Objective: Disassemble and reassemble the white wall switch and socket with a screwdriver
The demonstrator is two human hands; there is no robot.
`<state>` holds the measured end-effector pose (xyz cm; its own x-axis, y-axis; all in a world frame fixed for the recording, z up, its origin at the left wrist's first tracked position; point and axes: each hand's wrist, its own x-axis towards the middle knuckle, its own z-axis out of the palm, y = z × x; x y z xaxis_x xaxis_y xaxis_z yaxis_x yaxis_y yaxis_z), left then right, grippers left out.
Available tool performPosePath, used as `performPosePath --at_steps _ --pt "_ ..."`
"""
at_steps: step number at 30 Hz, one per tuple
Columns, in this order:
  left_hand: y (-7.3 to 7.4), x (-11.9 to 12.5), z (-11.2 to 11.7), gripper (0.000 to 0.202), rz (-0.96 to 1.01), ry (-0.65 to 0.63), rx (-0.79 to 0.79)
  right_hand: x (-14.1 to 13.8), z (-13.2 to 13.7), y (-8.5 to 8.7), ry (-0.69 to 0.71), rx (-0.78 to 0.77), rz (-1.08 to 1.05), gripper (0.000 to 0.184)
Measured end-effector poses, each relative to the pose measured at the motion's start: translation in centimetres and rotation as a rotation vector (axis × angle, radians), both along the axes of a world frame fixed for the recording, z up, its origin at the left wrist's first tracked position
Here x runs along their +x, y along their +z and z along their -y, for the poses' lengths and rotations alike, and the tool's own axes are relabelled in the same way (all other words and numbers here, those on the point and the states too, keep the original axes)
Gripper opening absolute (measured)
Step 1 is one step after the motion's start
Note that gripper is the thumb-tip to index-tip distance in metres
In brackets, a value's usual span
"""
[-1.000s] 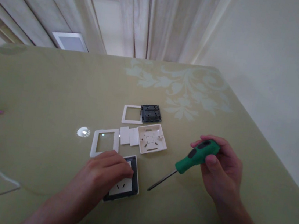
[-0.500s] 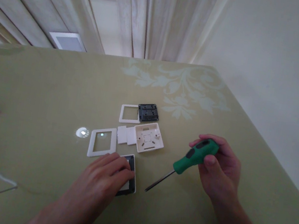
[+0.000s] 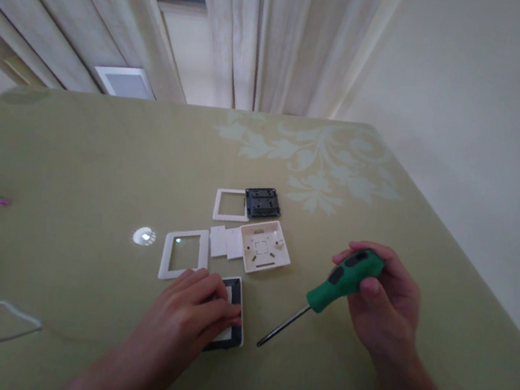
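Black-framed socket plate (image 3: 238, 293) lies on table (image 3: 75, 162), mostly under L hand (image 3: 192, 316), fingers draped over it; grip unclear. Right of plate, R hand (image 3: 389, 310) wraps green screwdriver (image 3: 342, 279), tip near plate. White frame (image 3: 184, 253) sits just beyond plate.

Light was dim and soft, from curtains (image 3: 273, 35) at 12 o'clock; glare spot on table (image 3: 77, 150); edges bowed; left hand (image 3: 189, 314) blurred.

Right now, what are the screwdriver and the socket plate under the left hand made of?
Screwdriver: green-and-black handle, matte, likely moulded plastic or rubber; thin dark shaft, probably steel. Socket plate: black rim, white face, smooth, looks like plastic.
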<state>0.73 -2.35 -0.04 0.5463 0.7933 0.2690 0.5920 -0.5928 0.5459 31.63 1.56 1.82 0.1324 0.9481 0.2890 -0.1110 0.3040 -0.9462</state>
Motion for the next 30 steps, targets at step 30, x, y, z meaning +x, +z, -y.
performPosePath --at_steps 30 --pt "-2.6 -2.5 1.3 0.091 0.002 -0.016 -0.189 -6.5 -2.7 6.5 0.382 0.647 0.445 0.050"
